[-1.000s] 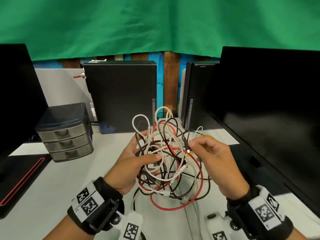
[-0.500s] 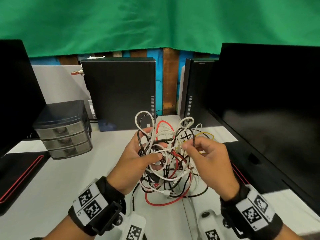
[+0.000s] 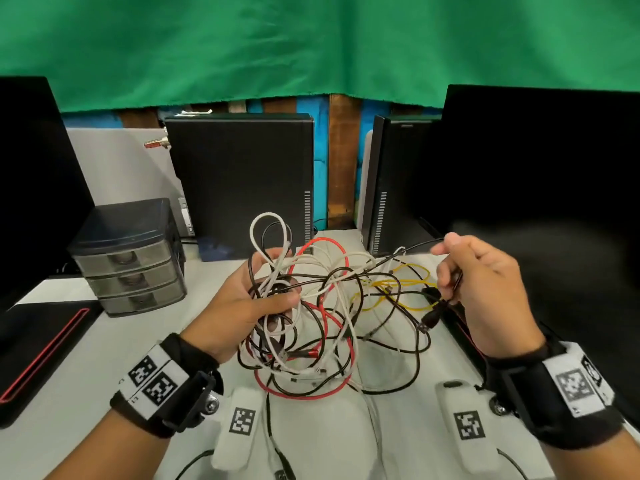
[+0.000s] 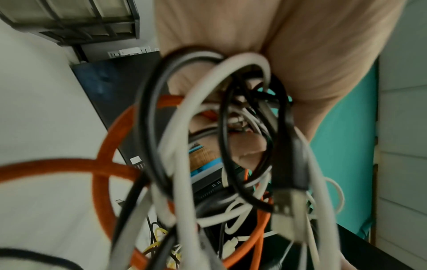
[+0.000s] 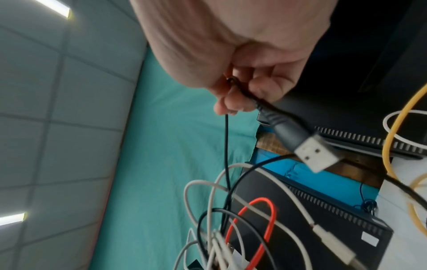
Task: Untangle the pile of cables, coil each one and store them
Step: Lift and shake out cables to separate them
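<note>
Now left hand (image 3: 239, 306) grips the cable tangle (image 3: 322, 317) — right hand (image 3: 485, 292) pinches a black cable (image 5: 275, 117).

Red cable (image 3: 330, 315), yellow cable (image 3: 412, 284), green cloth (image 3: 311, 46), grey drawers (image 3: 131, 268)

left hand (image 3: 239, 306): raised above the surface, fingers and thumb curled in a grip round the cable bundle (image 3: 301, 306). right hand (image 3: 485, 289): raised, well apart, thumb and fingers pinching a black cable (image 5: 268, 107) near its plug.
</note>
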`<state>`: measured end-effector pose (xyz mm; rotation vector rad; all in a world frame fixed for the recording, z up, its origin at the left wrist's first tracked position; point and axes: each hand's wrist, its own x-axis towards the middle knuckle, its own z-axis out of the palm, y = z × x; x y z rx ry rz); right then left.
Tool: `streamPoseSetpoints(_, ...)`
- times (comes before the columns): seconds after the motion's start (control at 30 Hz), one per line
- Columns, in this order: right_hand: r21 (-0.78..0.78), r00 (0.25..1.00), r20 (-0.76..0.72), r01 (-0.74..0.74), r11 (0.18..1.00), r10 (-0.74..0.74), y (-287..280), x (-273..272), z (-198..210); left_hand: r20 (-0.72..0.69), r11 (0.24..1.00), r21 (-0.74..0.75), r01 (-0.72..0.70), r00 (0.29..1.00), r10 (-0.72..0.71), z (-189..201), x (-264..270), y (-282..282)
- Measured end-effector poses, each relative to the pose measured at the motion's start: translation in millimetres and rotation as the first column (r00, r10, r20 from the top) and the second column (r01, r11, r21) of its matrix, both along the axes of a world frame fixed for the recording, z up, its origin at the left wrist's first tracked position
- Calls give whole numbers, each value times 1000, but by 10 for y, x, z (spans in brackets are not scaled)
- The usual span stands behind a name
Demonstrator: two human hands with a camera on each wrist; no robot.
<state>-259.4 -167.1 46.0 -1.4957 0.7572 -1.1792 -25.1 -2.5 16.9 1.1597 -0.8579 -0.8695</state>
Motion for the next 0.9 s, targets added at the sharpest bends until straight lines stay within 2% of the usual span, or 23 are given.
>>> streamPoseSetpoints(0.13,-32,999,-33,11,999,-12,-65,-13,-58,-29,996,3,84,996,-84,7,12,34)
streamPoseSetpoints(0.27,-21,997,-34,65,998,-66,-189,-31,-103,-170,985,-70,158,971,-168,4,60,47)
streamPoseSetpoints(0.37,15,991,-1,136,991,-136,-337,-103,-106,-214,977,-88,194,954,-209,8,127,52)
streamPoseSetpoints(0.47,37,984,33,172,984,-174,-468,-188,-123,-209,983,-74,169,961,-181,29,230,74)
streamPoseSetpoints(0.6,17,985,41,170,985,-170,-539,-202,-155,-169,992,21,125,978,-120,48,389,183)
streamPoseSetpoints(0.7,37,984,36,173,984,-175,-593,-168,-223,-226,989,50,142,966,-127,61,457,256)
streamPoseSetpoints(0.77,59,981,18,194,979,-195,-641,-142,-299,-285,988,17,156,948,-145,112,436,272)
streamPoseSetpoints(0.9,108,971,-36,238,965,-236,-704,-82,-440,-320,994,20,107,943,-95,214,352,262)
